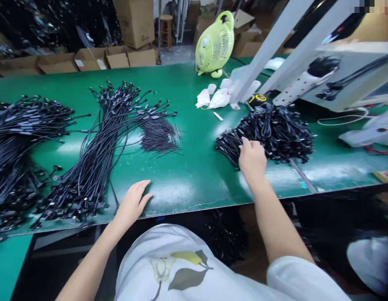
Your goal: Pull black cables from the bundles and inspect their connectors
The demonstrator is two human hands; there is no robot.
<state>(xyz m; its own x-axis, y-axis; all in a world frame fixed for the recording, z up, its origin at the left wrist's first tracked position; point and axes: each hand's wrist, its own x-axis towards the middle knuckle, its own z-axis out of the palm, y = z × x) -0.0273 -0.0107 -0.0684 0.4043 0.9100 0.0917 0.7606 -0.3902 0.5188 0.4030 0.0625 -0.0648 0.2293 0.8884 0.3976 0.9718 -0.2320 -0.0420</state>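
Note:
My left hand (133, 201) hovers by the table's front edge with its fingers stretched out and nothing in it. To its left lies a long bunch of straight black cables (100, 146) with small plugs at the ends. My right hand (252, 159) reaches into the left side of a heap of tied black cables (275, 129). Its fingers are bent closed on the cable bundles there, and the fingertips are partly hidden. Between the hands, farther back, is a small pile of short thin black ties (159, 134).
Another thick cable pile (21, 125) covers the left end of the green table (187, 175). A lime-green fan (214, 46) stands at the back edge. White posts (269, 46), a tape measure (258, 99) and white wrapped items (219, 98) are behind the heap. Cardboard boxes (90, 58) line the far side.

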